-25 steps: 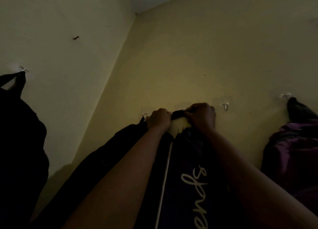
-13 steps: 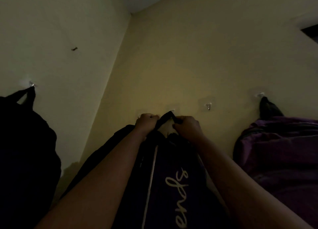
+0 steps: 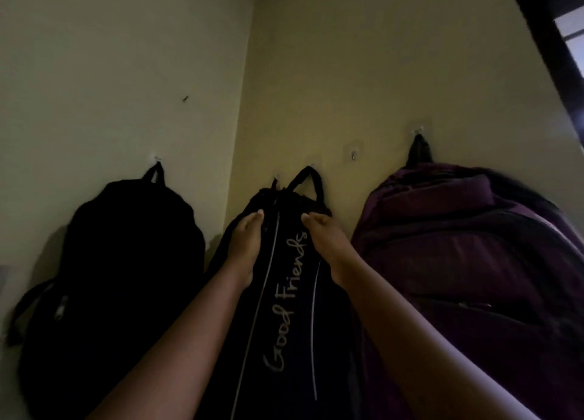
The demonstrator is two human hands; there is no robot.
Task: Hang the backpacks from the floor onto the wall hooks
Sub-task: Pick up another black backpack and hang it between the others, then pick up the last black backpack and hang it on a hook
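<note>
Far to the left of the left hand (image 3: 245,242), a black backpack (image 3: 126,261) is hung by its top loop from a small wall hook (image 3: 156,158). Its body is so dark that little beyond an outline and a zip pull can be made out, and its lower part is cut off by the frame edge. A small dark mark (image 3: 185,98) is seen on the wall up and left of that hand, too small to identify.

The left hand is laid flat, fingers straight and close together, on the upper left front of the middle backpack (image 3: 284,309), which is lettered "Good Friends" in pale script between two pale stripes. Just beyond the fingertips of both hands, its carry loop (image 3: 308,179) is caught over a second hook (image 3: 312,166), which is barely visible behind the strap. Whether the thinner strap beside it hangs on a hook of its own cannot be told.

The right hand (image 3: 325,239) is likewise laid with straight fingers on the bag's upper right; nothing is gripped by either hand.

Up and right of the right hand, a bare hook (image 3: 353,155) is fixed to the wall. Further right, a purple backpack (image 3: 458,261) is hung from the last hook (image 3: 418,131), its right side and bottom cut off. A dark window frame (image 3: 543,40) is partly shown at the top right corner.
</note>
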